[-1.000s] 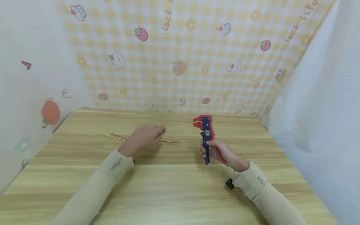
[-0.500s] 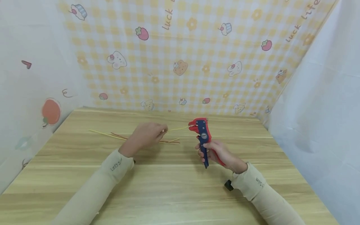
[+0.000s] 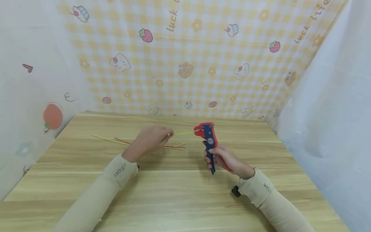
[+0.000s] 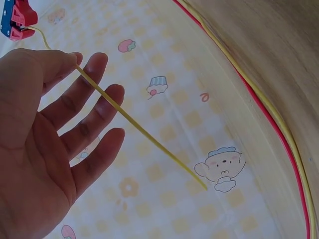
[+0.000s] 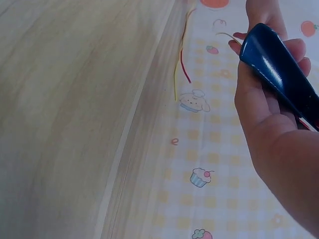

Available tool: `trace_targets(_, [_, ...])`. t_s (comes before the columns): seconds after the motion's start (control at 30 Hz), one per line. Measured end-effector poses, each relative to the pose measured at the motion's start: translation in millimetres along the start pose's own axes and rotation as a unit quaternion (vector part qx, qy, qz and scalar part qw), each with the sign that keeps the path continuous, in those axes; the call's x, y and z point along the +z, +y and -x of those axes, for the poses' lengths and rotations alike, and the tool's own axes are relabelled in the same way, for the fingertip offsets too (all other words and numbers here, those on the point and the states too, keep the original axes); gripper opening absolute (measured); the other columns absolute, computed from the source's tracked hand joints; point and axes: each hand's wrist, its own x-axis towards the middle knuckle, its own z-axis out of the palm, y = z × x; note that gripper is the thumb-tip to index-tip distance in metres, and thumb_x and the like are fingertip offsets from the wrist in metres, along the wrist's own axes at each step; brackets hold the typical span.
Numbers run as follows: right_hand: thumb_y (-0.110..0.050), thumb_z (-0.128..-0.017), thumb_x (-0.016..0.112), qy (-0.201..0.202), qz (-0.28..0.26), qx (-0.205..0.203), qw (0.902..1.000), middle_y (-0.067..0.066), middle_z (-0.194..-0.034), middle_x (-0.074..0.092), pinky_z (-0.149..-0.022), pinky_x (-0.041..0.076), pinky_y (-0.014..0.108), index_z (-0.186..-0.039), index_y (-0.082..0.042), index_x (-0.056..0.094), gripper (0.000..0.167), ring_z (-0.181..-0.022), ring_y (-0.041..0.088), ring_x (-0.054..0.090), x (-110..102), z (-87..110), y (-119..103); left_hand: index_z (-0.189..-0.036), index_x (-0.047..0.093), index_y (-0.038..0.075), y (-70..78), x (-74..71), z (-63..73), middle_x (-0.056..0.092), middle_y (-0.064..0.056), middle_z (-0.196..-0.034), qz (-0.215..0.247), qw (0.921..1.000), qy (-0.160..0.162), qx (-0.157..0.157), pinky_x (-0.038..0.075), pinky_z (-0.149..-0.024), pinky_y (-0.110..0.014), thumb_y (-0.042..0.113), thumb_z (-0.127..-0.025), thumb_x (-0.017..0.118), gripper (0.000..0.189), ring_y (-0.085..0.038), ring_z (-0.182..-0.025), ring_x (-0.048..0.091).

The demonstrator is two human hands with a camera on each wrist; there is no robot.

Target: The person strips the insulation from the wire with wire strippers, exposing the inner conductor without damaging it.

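Observation:
My left hand (image 3: 150, 138) pinches a thin yellow wire (image 3: 185, 133) between thumb and index finger; in the left wrist view the other fingers are spread and the wire's free tail (image 4: 144, 130) slants past them. My right hand (image 3: 227, 158) grips a wire stripper (image 3: 209, 137) with red jaws, a dark blue body and a red rear handle. The wire's far end runs in between the stripper's jaws. In the right wrist view the blue handle (image 5: 279, 69) lies across my curled fingers, and the jaws are out of sight there.
Loose yellow wires (image 3: 105, 138) and red wires (image 3: 177, 147) lie on the wooden table (image 3: 179, 196), partly hidden under my left hand. A checked, printed cloth (image 3: 185, 48) hangs at the table's back edge. White sheets hang at both sides.
My right hand has brought the wire stripper left and slightly down, so the yellow wire's end now sits in its jaws, which look closer together. The left hand has hardly moved.

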Motion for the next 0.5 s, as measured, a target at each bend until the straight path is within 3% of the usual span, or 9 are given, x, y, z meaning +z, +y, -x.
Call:
trace_targets(0.2, [-0.015,-0.1,0.043,0.004,0.006,-0.008,0.9999,0.002,-0.083,0.055,-0.071,0.052,0.03,-0.105,-0.002,0.05,0.016,-0.071,0.016,0.058,-0.2,1.5,1.1,-0.1,0.071,0.018,-0.5,-0.4,-1.6,0.074,0.003,-0.089,0.001,0.9999,0.011,0.004,0.034,-0.04,-0.022,0.014,-0.095,0.064,0.009,-0.008,-0.057,0.056])
trace_targets(0.5, [-0.012,-0.099,0.04,-0.011,0.018,-0.021,0.9996,0.001,-0.083,0.055,-0.071,0.053,0.031,-0.106,-0.003,0.05,0.015,-0.071,0.015,0.058,-1.7,3.3,4.7,-0.097,0.07,0.021,1.4,-0.8,-3.8,0.072,0.006,-0.08,-0.02,0.9992,0.029,0.017,0.029,-0.038,-0.022,0.017,-0.094,0.067,0.006,-0.007,-0.052,0.05])
